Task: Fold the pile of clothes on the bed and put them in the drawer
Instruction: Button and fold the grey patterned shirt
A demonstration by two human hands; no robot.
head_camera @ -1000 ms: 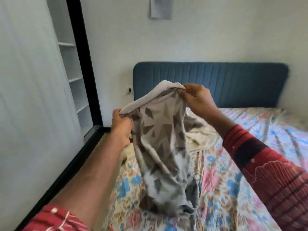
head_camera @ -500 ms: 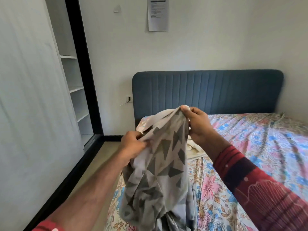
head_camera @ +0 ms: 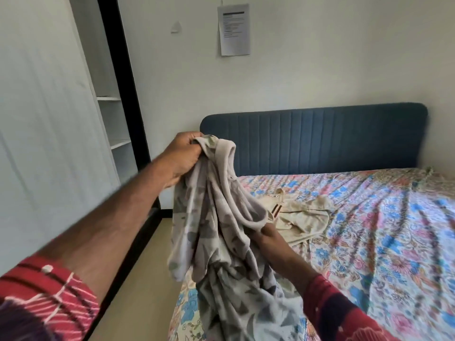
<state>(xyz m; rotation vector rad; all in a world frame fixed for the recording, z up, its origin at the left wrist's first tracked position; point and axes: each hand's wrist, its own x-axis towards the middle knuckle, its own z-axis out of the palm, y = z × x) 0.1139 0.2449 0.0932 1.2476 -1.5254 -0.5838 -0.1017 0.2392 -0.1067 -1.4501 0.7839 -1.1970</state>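
Note:
A grey garment [head_camera: 221, 232] printed with dark triangles hangs bunched in the air over the bed's left edge. My left hand [head_camera: 183, 156] grips its top end, raised near the headboard. My right hand [head_camera: 267, 233] is lower and mostly hidden by the cloth; it holds the pale ribbed band of the same garment. A cream garment [head_camera: 298, 215] lies crumpled on the floral bedspread [head_camera: 384, 230] just behind my right hand. No drawer is in view.
A blue padded headboard [head_camera: 320, 139] stands against the white wall, with a paper sheet [head_camera: 234, 29] pinned above. To the left is a white wardrobe with open shelves [head_camera: 113, 119] and a black frame. A strip of beige floor [head_camera: 140, 279] runs beside the bed.
My left hand has risen and moved away from my body with the garment's top. My right hand has dropped lower along the ribbed band. The cream garment is now uncovered.

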